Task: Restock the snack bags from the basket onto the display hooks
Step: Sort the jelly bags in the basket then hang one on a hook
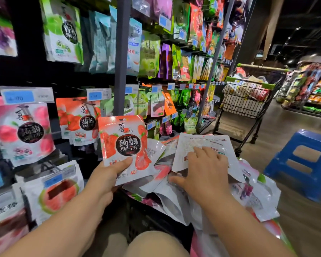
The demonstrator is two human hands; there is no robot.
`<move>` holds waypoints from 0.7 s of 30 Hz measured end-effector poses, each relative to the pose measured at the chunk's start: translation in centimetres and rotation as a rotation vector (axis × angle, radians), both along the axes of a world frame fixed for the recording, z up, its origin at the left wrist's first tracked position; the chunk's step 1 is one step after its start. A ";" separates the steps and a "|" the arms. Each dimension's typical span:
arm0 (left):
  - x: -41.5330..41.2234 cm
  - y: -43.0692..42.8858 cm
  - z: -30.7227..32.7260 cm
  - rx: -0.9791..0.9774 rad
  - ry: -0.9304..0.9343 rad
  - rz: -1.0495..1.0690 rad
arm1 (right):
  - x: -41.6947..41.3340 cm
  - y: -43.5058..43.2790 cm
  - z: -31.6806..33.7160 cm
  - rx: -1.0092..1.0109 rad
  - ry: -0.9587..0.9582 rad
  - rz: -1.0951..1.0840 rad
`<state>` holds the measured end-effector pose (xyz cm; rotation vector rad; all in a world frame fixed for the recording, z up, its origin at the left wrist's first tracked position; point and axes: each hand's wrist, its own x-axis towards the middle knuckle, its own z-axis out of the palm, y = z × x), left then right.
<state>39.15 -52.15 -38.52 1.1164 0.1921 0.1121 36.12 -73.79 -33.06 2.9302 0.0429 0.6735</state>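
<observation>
My left hand point(107, 175) holds an orange-red strawberry snack bag point(125, 143) upright by its lower edge, thumb on the front, just right of the matching bags hanging on a display hook point(80, 121). My right hand point(204, 171) lies on a white bag turned back-side up point(211, 145), thumb under its lower left edge, fingers on its surface. That bag tops a loose pile of snack bags point(248, 191) in front of my knee. The basket under the pile is mostly hidden by the bags.
The rack holds pink peach bags point(24, 132) at left, watermelon bags point(57, 193) below, green and teal bags above, and blue price tags point(19, 96). A shopping cart point(246, 101) stands down the aisle. A blue plastic stool point(304, 162) sits at right on the floor.
</observation>
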 end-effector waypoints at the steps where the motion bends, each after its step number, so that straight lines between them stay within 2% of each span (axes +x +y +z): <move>1: -0.1 0.1 -0.1 0.004 0.005 -0.001 | 0.2 0.0 -0.5 -0.011 -0.039 0.020; 5: -0.7 0.0 -0.3 -0.002 0.004 -0.014 | 0.7 -0.4 -1.6 -0.058 -0.082 0.063; 10: -1.1 -0.2 0.1 -0.006 -0.017 -0.030 | 1.3 -1.4 -1.7 -0.049 -0.282 0.138; 21: -1.7 -0.8 0.2 -0.030 -0.026 -0.053 | 1.3 -3.6 -0.4 0.233 -0.607 0.308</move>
